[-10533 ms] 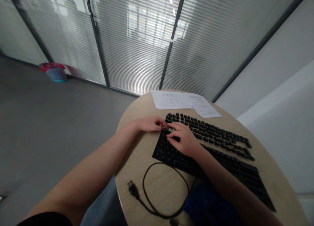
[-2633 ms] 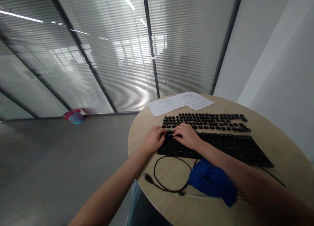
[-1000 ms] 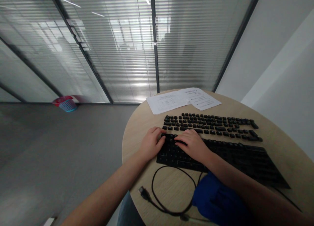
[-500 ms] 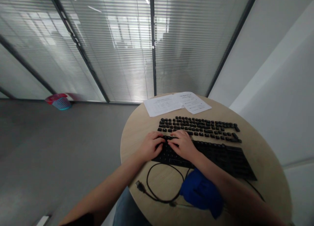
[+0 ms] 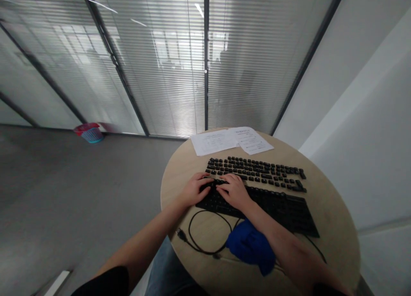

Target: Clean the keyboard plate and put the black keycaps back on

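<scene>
A black keyboard base (image 5: 282, 208) lies slantwise on the round wooden table, its surface mostly dark. My left hand (image 5: 194, 190) is at its far left corner, fingers bent over the far edge and the thumb on top, gripping it. Close beside it, my right hand (image 5: 236, 192) rests on the same end, fingers curled and thumb drawn in. Whatever its fingertips may pinch is too small to make out. Just beyond the base, loose black keycaps (image 5: 266, 176) lie in rows shaped like a keyboard layout.
Printed sheets (image 5: 213, 142) lie at the table's (image 5: 175, 171) far side. Nearer me are a coiled black USB cable (image 5: 192, 240) and a crumpled blue cloth-like item (image 5: 252, 246) beneath my right forearm. A red and blue basket (image 5: 91, 134) stands on the floor by the glass partition.
The view has shifted slightly, so the table and its contents sit a little differently in the picture. Both hands stay at the keyboard's left end, with only slight finger movement.
</scene>
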### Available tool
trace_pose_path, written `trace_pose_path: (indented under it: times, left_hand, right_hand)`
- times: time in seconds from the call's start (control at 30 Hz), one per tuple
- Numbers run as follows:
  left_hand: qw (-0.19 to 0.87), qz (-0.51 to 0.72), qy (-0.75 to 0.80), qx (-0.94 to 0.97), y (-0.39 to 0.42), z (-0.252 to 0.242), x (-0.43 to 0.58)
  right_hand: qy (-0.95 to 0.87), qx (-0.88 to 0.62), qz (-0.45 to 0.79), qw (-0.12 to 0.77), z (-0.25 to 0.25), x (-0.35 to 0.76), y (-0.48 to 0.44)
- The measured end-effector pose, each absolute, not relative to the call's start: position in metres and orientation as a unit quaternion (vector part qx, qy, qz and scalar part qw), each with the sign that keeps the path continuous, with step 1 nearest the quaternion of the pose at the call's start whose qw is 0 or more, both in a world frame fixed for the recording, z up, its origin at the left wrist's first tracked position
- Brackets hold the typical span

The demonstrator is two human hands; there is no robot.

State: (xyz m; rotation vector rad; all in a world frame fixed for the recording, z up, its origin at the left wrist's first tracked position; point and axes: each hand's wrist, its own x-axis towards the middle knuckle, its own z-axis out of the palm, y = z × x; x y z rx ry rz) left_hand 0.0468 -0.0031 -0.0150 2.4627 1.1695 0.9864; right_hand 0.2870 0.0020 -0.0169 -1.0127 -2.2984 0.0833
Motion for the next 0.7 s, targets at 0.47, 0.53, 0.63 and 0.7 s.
trace_pose_path:
  times: [0.47,0.53,0.63,0.7]
  left_hand:
    - [0.104,0.241,0.398,0.879,-0.024,-0.025,0.053]
    - [0.1,0.239,0.399,0.88,-0.021,-0.025,0.054]
    - [0.09,0.239,0.396,0.882,-0.019,-0.026,0.054]
    - [0.083,0.24,0.388,0.886,-0.019,-0.027,0.053]
  right_hand:
    - [-0.767,-0.413,0.132,0.473,-0.035,0.299,0.022]
    - [-0.773,-0.41,0.124,0.469,-0.034,0.299,0.022]
    - [-0.788,-0.419,0.095,0.44,-0.026,0.304,0.025]
    - [-0.796,-0.442,0.067,0.408,-0.017,0.31,0.03]
